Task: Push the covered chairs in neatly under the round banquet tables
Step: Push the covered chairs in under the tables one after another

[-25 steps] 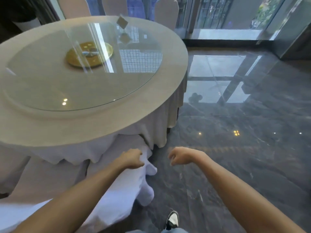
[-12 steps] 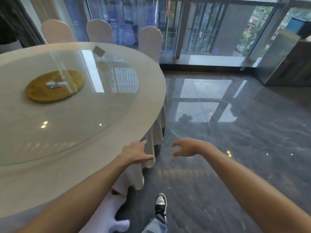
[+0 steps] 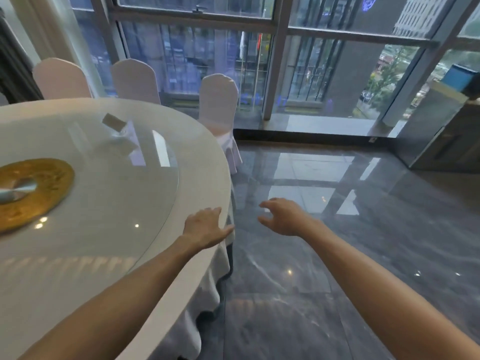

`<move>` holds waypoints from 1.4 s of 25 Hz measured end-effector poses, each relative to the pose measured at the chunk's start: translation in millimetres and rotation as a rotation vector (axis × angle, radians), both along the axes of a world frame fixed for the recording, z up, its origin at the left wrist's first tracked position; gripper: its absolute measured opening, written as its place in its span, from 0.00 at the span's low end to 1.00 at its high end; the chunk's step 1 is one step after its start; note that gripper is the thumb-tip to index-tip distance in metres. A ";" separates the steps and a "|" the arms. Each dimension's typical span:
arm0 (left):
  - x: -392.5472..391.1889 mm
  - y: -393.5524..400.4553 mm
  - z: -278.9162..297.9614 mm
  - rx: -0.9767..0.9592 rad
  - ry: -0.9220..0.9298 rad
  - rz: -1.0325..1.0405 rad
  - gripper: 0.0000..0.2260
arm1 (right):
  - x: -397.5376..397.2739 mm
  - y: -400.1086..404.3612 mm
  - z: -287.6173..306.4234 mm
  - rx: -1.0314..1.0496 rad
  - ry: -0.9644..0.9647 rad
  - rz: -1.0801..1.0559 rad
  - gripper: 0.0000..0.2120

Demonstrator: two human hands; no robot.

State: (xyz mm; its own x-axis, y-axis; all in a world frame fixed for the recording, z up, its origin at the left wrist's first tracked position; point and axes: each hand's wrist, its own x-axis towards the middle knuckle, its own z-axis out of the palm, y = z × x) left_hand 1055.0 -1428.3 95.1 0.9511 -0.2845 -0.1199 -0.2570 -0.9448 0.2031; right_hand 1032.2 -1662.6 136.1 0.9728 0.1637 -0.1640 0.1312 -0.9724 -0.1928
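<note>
A round banquet table (image 3: 200, 178) with a white cloth and a glass turntable fills the left of the view. Three white-covered chairs stand at its far side: one at the far right edge (image 3: 219, 105), one in the middle (image 3: 135, 80), one at the left (image 3: 61, 79). My left hand (image 3: 205, 228) is over the table's right rim, fingers spread, holding nothing. My right hand (image 3: 284, 216) hovers open above the floor just right of the table, fingers loosely curled, apart from everything.
A gold disc (image 3: 33, 190) sits at the turntable's centre and a small card stand (image 3: 114, 123) beyond it. Glossy dark marble floor (image 3: 337, 255) stretches to the right. Full-height windows (image 3: 285, 61) close the far side; a cabinet (image 3: 452, 136) stands at the right.
My view has lifted and swung right: the covered chair by my legs dropped out of sight. Both hands opened from loose fists and moved forward along the table's right rim.
</note>
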 end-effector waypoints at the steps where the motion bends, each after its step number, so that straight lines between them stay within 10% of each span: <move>1: 30.6 -18.0 -2.3 -0.004 -0.017 0.004 0.36 | 31.0 -17.0 -1.2 0.014 -0.069 0.014 0.24; 11: 297.5 -204.6 -20.8 0.067 -0.050 0.176 0.37 | 331.3 -195.2 -21.2 0.071 -0.253 0.186 0.28; 30: 857.2 -366.4 -61.6 -0.103 0.467 0.363 0.14 | 933.7 -345.3 -65.2 -0.227 0.433 0.449 0.27; 35: 1003.2 -385.3 -49.8 -0.132 0.426 0.483 0.24 | 1100.5 -355.7 -71.5 -0.289 0.457 0.583 0.26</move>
State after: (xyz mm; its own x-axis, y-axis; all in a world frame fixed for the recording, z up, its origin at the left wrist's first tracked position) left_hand 2058.1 -1813.6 45.3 0.8526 0.1242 -0.5077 0.3181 -0.8940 0.3156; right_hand 2132.6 -2018.3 64.6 0.5697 0.5159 -0.6397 0.6031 -0.7913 -0.1010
